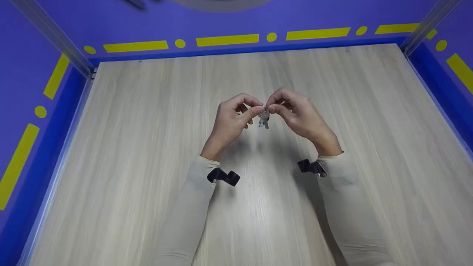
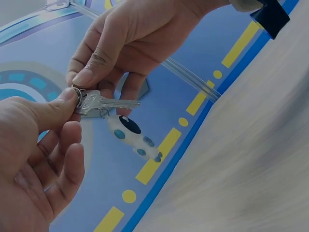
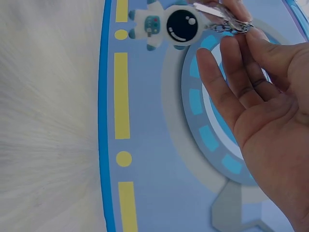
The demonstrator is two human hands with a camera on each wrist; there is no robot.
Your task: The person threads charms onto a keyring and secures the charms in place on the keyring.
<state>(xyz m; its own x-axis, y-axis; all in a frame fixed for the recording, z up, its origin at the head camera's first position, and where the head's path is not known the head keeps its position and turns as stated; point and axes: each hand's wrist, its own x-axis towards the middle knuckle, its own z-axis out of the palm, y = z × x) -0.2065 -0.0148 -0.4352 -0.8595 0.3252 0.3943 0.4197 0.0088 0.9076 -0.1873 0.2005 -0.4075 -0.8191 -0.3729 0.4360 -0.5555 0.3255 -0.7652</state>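
Over the table, both hands meet at a small metal key ring (image 2: 78, 94). My left hand (image 1: 231, 116) pinches the ring between thumb and index finger; its other fingers are loosely bent. From the other side my right hand (image 1: 301, 112) pinches it with thumb and fingertip. A silver key (image 2: 104, 102) hangs from the ring, pointing away from the fingertips in the left wrist view. A white astronaut charm (image 3: 166, 26) with a dark visor and teal patches dangles on a short chain (image 3: 224, 27). Fingertips partly hide the ring.
The wood-grain table (image 1: 129, 166) spreads beneath the hands. Blue panels (image 1: 229, 26) with yellow dashes and dots stand along its back and sides, with metal posts (image 1: 59, 37) at the corners. A black strap (image 1: 223, 176) sits on each sleeved wrist.
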